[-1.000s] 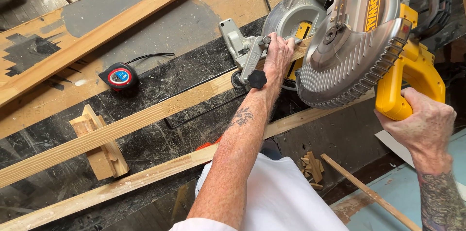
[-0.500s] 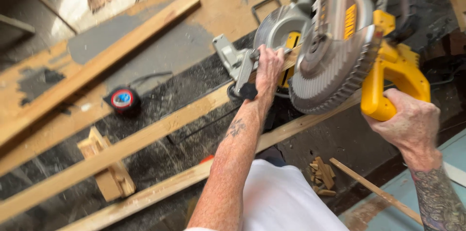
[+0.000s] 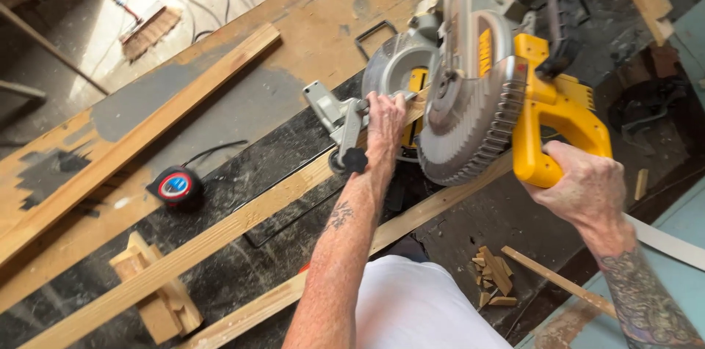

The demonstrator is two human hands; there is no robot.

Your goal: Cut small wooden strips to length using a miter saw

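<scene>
**Both grips closed at the miter saw**

Left grip [image 3: 385,123] presses flat on the long wood strip [image 3: 220,235], pinning it to the saw's fence on the dark counter [image 3: 286,165]. Right grip [image 3: 580,184] wraps the yellow handle of the miter saw [image 3: 477,92], blade raised above the strip.

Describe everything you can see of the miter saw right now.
The miter saw has a yellow body, a grey metal blade guard with a toothed blade edge below it, and a round grey base. It sits tilted on the dark workbench. The right hand grips its yellow handle; the left hand rests by its fence on a long wooden strip.
</scene>
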